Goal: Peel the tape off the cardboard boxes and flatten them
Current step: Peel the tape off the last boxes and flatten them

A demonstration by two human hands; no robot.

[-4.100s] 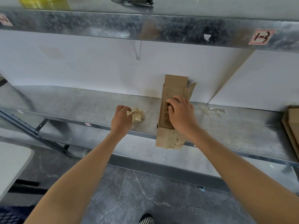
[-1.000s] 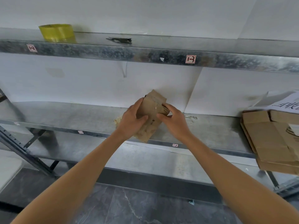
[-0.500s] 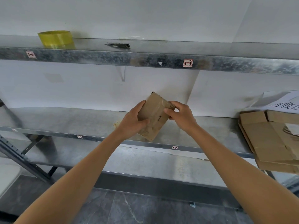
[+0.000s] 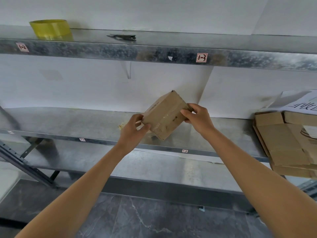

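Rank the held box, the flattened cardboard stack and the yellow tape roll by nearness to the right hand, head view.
1. held box: gripped by the right hand.
2. flattened cardboard stack: same shelf, to the right.
3. yellow tape roll: top shelf, far left.

You're facing a white wall, softly and evenly lit. Upper metal shelf runs across the top of the frame, lower metal shelf through the middle. Dark marbled floor along the bottom, black diagonal brace lower left.
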